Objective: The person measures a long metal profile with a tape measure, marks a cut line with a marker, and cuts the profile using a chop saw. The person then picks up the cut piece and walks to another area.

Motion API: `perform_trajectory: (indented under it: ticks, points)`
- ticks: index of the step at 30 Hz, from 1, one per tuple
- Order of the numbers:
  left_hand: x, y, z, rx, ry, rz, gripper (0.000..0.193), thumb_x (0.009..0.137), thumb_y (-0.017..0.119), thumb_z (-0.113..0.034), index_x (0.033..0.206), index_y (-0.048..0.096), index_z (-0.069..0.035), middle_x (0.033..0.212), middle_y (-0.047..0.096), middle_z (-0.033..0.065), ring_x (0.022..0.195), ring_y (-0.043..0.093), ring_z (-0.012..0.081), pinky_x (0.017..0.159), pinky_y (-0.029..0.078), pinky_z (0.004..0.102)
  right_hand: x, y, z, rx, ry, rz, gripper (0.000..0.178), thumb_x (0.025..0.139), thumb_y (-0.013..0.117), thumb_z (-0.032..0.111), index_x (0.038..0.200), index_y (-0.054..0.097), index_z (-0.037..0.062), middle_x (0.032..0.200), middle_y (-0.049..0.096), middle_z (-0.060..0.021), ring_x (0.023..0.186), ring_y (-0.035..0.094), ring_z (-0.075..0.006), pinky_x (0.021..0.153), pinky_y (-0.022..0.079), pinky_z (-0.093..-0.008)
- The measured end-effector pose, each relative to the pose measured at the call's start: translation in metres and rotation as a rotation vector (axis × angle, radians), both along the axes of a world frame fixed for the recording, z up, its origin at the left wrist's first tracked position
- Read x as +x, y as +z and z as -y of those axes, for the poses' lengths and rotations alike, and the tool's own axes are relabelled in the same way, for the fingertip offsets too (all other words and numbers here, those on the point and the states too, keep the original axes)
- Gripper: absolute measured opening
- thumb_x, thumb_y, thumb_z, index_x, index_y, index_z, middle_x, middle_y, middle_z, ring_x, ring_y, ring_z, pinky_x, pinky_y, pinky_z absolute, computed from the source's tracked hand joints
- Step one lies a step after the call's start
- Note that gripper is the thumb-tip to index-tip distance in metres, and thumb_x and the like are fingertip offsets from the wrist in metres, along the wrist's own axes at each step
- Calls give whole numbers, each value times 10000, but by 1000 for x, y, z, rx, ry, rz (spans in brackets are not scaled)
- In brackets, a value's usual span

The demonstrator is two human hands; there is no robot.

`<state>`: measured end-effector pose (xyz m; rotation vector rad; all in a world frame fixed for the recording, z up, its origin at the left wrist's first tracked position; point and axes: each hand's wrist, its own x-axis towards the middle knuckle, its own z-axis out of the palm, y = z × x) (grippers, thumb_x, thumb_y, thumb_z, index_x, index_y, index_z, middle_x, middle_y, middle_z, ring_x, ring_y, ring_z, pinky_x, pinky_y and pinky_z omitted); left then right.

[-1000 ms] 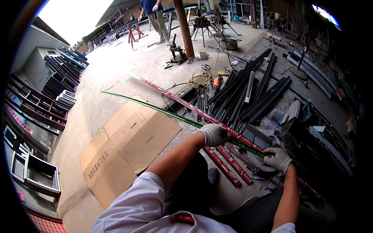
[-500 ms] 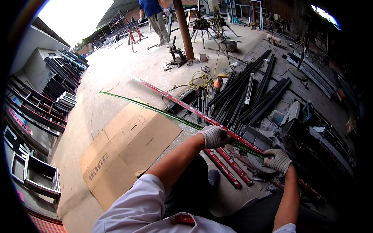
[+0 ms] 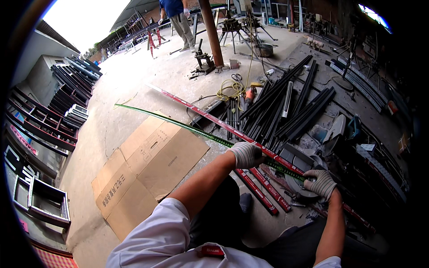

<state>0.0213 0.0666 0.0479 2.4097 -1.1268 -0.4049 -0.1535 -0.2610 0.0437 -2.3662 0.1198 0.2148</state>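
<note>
A long, thin green measuring tape is already run out beside a long, straight red bar, crossing the upper corner of a flattened brown cardboard sheet; no fresh mark on the bar can be made out. The left hand, in a grey ribbed glove, curls over the tape; whether it grips the bar too is hidden. The right hand, gloved alike, pinches the tape. Beyond the bar, black metal lengths lie heaped on the grey concrete floor.
</note>
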Motion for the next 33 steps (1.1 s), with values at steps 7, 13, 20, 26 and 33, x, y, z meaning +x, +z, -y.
perform_trajectory:
  ticks: [7,13,20,26,33]
  points:
    - [-1,4,2,40,-6,37,392,952,668,-431,971,756,-49,802,699,199,743,686,389,690,547,446,0,-4,2,12,4,5,478,737,737,316,1107,775,15,1061,770,-205,1004,753,-288,940,568,-369]
    - [1,1,1,54,10,28,418,955,665,-455,1009,758,-52,812,703,192,744,684,377,698,546,435,0,-6,1,35,3,26,457,740,744,294,1100,773,14,1030,771,-201,966,755,-269,917,572,-360]
    - [5,-4,6,53,-16,-1,407,965,648,-439,1044,757,-55,832,706,190,751,679,358,718,544,429,-1,-16,8,31,15,52,443,739,759,290,1094,775,24,1017,771,-194,958,751,-263,909,570,-360]
    - [7,-4,7,51,-28,12,400,966,643,-435,996,756,-53,797,700,182,712,664,352,697,539,419,-1,-18,8,23,-29,-3,446,734,766,295,1094,778,32,1015,769,-197,959,751,-276,909,571,-368]
    - [8,3,14,66,-31,-42,400,966,645,-436,990,760,-54,780,703,175,698,666,345,697,540,421,-1,-22,14,-5,-36,-6,454,727,768,299,1097,780,36,1023,772,-188,954,752,-272,908,572,-374]
